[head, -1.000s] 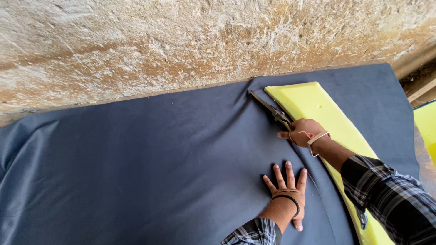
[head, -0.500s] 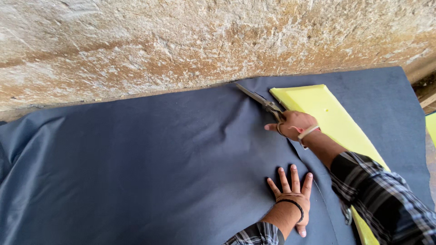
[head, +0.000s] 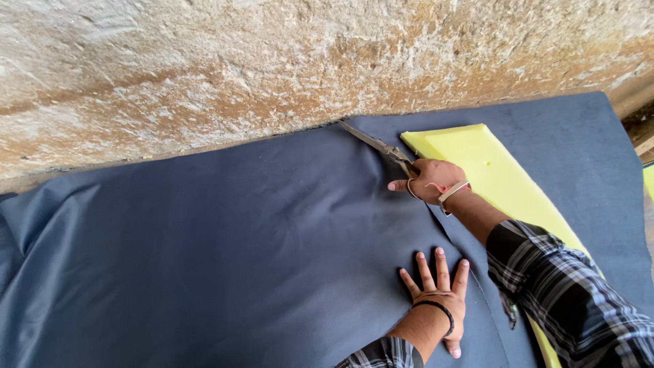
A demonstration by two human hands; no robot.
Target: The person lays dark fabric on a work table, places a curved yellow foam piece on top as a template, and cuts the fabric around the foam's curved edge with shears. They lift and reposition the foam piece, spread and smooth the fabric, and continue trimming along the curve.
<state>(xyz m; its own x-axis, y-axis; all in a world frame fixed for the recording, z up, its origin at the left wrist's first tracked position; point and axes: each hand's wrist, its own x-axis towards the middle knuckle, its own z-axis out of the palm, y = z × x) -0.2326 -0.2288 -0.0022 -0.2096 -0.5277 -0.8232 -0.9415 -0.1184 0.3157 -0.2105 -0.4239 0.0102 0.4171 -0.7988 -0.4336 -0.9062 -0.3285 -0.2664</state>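
A large dark blue cloth (head: 225, 252) lies spread flat and reaches up to a rough stone wall. My right hand (head: 429, 180) grips a pair of metal scissors (head: 378, 144) whose blades point up-left and reach the cloth's far edge at the wall. A cut line runs from the scissors back down toward me. My left hand (head: 439, 296) lies flat on the cloth, fingers spread, just left of that cut. A yellow foam pad (head: 490, 170) lies on the cloth right of the scissors, partly under my right forearm.
The rough beige and brown wall (head: 272, 61) fills the top of the view. The cloth is folded and rumpled at the far left (head: 41, 211). Another strip of yellow (head: 647, 180) shows at the right edge, with wood beyond it.
My right hand has pushed the scissors up and left along the cut until the blades reached the cloth's edge at the wall. My left hand stays pressed flat.
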